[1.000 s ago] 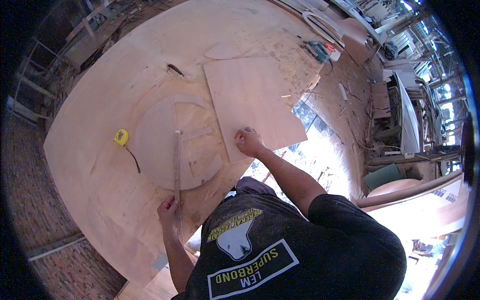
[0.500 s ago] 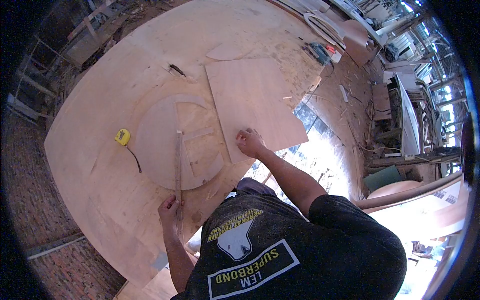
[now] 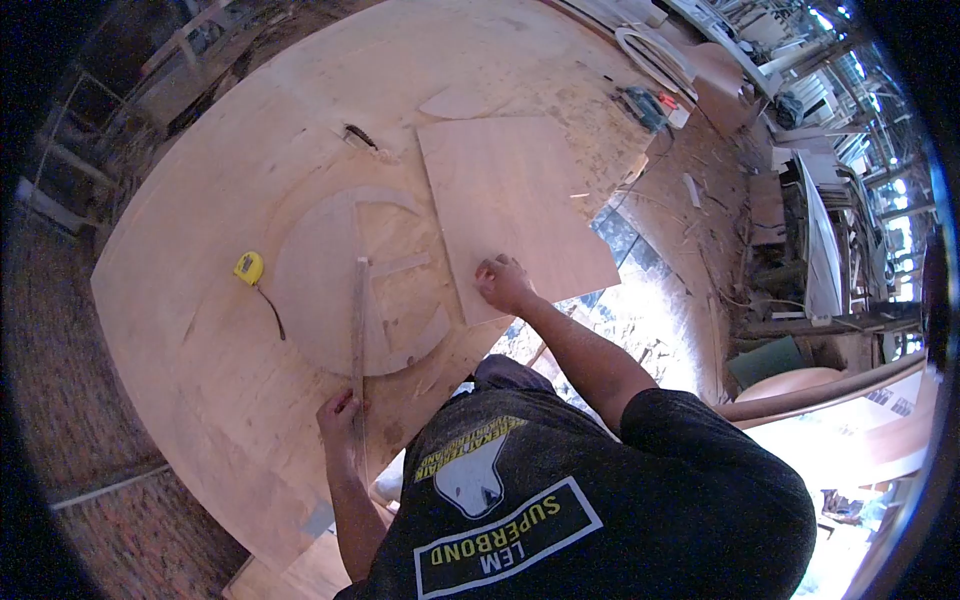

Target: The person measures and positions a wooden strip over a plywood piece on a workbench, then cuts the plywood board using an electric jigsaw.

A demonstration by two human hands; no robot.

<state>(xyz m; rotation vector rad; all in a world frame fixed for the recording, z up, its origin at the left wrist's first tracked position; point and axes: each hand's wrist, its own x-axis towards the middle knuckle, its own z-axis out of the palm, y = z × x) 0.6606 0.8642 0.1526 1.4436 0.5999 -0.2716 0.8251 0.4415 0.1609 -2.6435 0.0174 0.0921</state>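
Observation:
My left hand (image 3: 338,412) is closed, its fingers curled beside the lower end of a narrow wooden strip (image 3: 359,325); what they hold, if anything, is hidden. The strip lies across a round plywood piece (image 3: 318,285) with cut-out openings. On the lower left part of a flat plywood panel (image 3: 525,190) rests my right hand (image 3: 505,284), fingers bent together around something small that I cannot make out. A yellow tape measure (image 3: 249,267) with a dark strap lies left of the round piece. Above that piece is a small dark tool (image 3: 360,136).
The large wooden worktop (image 3: 200,340) carries a thin curved offcut (image 3: 452,101) beyond the panel. A teal power tool (image 3: 640,108) with a red part sits near the far right edge. Wood scraps litter the floor (image 3: 700,230) on the right, beside stacked boards (image 3: 820,240).
The view has shifted slightly, so the things on the worktop appear a little further right. My left hand's fingers look slightly further from the strip; my right hand stays on the panel.

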